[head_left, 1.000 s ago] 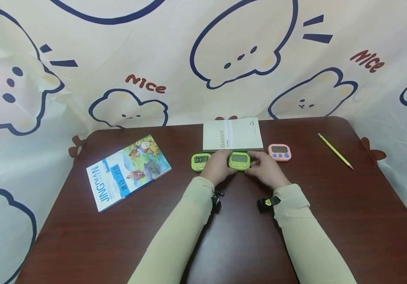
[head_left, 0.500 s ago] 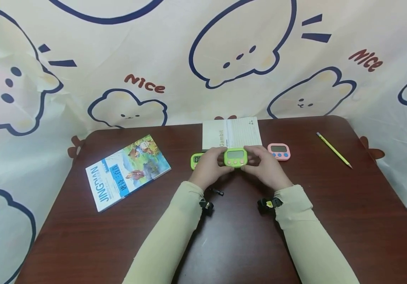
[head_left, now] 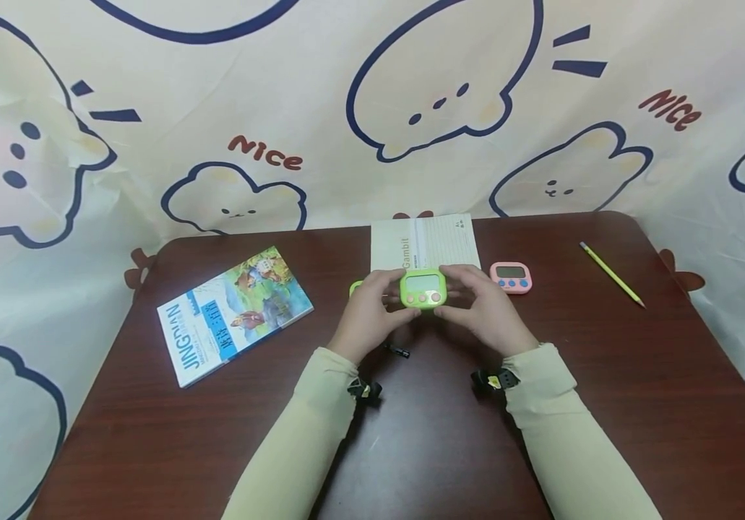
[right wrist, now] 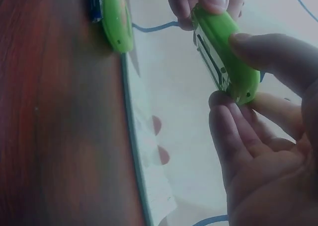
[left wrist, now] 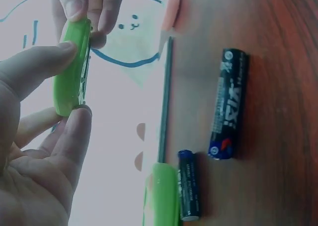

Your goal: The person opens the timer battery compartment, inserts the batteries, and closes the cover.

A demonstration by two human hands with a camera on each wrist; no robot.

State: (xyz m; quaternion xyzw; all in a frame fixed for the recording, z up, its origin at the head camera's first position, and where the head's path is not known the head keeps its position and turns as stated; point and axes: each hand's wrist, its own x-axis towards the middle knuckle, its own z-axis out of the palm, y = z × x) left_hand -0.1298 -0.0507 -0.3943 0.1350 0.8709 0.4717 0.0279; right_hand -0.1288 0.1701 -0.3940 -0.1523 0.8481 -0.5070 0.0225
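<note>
Above the glossy, dark reddish-brown wood-grain table [head_left: 151, 448], our left hand [head_left: 367, 312] and right hand [head_left: 492, 310] pinched opposite ends of a lime-green rounded plastic timer [head_left: 423, 289], its grey screen facing us. We judged the step in hand to be steadying it for handling, and thought the next move called for one firm grip while the other fingers worked. Its shell looked smooth and hard. Below, a slim dark cylindrical battery [left wrist: 189, 186] lay just beside a second lime-green timer [left wrist: 166, 193]; a thicker-looking black battery [left wrist: 228, 104] lay near.
</note>
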